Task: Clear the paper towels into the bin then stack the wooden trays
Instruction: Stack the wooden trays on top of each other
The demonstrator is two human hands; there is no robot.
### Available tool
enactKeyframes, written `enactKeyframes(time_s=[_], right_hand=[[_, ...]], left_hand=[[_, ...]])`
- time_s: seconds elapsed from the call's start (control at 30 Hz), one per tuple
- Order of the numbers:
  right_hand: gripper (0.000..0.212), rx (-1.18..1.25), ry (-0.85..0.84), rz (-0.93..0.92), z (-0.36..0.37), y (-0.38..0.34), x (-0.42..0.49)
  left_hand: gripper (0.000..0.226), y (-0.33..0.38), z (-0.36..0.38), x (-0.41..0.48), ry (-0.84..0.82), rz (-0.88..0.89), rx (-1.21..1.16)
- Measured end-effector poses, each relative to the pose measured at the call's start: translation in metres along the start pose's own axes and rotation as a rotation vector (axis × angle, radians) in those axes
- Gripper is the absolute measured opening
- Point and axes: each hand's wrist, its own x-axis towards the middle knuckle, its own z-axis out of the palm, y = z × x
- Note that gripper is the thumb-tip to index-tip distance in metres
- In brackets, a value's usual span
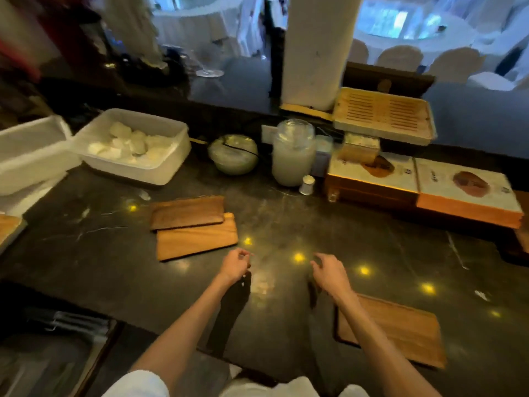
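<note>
Surface: dark marble counter with pale veins and yellow light reflections; fills centre of frame.
Room: white-draped round tables and covered chairs beyond counter, top of frame; blurred.
Wooden trays, count: three on counter. Darker tray overlapping lighter tray, left of centre; third tray lower right, apart from the pair, partly under right forearm.
Paper towels: none identifiable on open counter; small white scraps near the bins.
Bins, count: two white plastic bins, upper left. Right bin holding white rolled or crumpled pieces; left bin, contents not visible.
Other containers: glass bowl with pale contents; glass jar with cloudy whitish fill; small white pot beside jar.
Boxes: stacked boxes and slatted wooden tray, right of centre.
Left hand: above counter, fingers curled loosely, nothing large grasped; small item between fingertips cannot be confirmed.
Right hand: above counter, fingers loosely bent, released, holding nothing.
</note>
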Motion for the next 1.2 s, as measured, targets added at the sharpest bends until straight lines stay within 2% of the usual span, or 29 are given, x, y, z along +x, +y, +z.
enactKeyframes(time_s=[0.13, 0.27, 0.37, 0.5, 0.63, 0.77, 0.87, 0.93, 1.03, 1.07, 1.13, 1.17, 1.2], right_hand=[[0.039, 0.066, -0.134, -0.143, 0.027, -0.121, 0.038], [0.033, 0.070, -0.176, -0.134, 0.053, -0.215, 0.078], [0.035, 0.067, -0.202, -0.058, 0.070, -0.258, 0.106], [0.034, 0.066, -0.189, 0.026, 0.086, -0.286, 0.142], [0.025, 0.186, -0.229, 0.169, 0.101, -0.299, 0.174], [0.011, 0.338, -0.291, 0.301, 0.115, -0.306, 0.190], [0.014, 0.470, -0.244, 0.273, 0.108, -0.301, 0.189], [0.010, 0.723, -0.213, 0.258, 0.092, -0.292, 0.181], [0.037, 1.020, -0.186, 0.220, 0.055, -0.260, 0.160], [0.045, 1.080, -0.191, 0.200, 0.046, -0.251, 0.153], [0.047, 1.063, -0.079, 0.107, 0.022, -0.219, 0.128], [0.043, 0.980, 0.016, 0.045, 0.012, -0.201, 0.113], [0.033, 0.900, 0.107, -0.004, 0.003, -0.183, 0.099]], left_hand=[[0.031, -0.025, -0.121, 0.044, 0.201, -0.040, -0.048], [0.028, -0.042, -0.217, 0.085, 0.386, -0.069, -0.024], [0.030, -0.050, -0.258, 0.113, 0.438, -0.099, 0.028], [0.036, -0.059, -0.283, 0.147, 0.427, -0.165, 0.044], [0.033, -0.065, -0.287, 0.171, 0.325, -0.264, 0.018], [0.030, -0.070, -0.288, 0.186, 0.260, -0.316, -0.204], [0.033, -0.060, -0.289, 0.181, 0.239, -0.334, -0.355], [0.032, -0.045, -0.288, 0.175, 0.248, -0.317, -0.504], [0.016, -0.021, -0.271, 0.154, 0.189, -0.219, -0.870], [0.017, -0.017, -0.267, 0.148, 0.173, -0.183, -0.991], [0.035, -0.002, -0.242, 0.135, 0.149, -0.100, -1.077], [0.033, 0.007, -0.227, 0.125, 0.151, -0.057, -1.037], [0.021, 0.013, -0.209, 0.119, 0.182, -0.016, -0.960]])
